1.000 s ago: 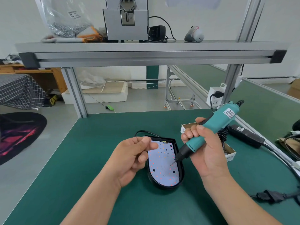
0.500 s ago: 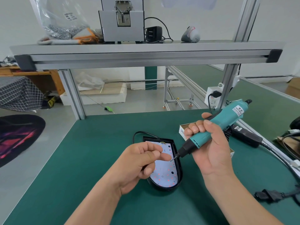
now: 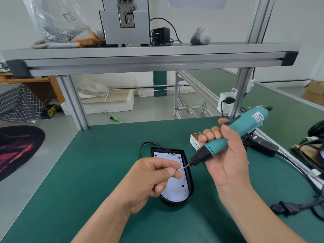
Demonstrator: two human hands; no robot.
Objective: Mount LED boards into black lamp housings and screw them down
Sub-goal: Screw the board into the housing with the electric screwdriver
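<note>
The LED board (image 3: pixel 177 189) lies inside the black housing (image 3: pixel 191 187) on the surface (image 3: pixel 87 172); just above that housing my left hand (image 3: pixel 150 181) pinches a small screw (image 3: pixel 175 170) at the bit (image 3: pixel 185 166) of the screwdriver (image 3: pixel 233 135) gripped in my right hand (image 3: pixel 226 163), and, poorly seated, it could drop.

The words "SPRING B" are being shown on the side of a small white box (image 3: pixel 195 144) (the remaining letters are being cut off from view). On the teal electric screwdriver (image 3: pixel 228 137), a white label (image 3: pixel 257 117) is being displayed, with print too blurred to be read.
</note>
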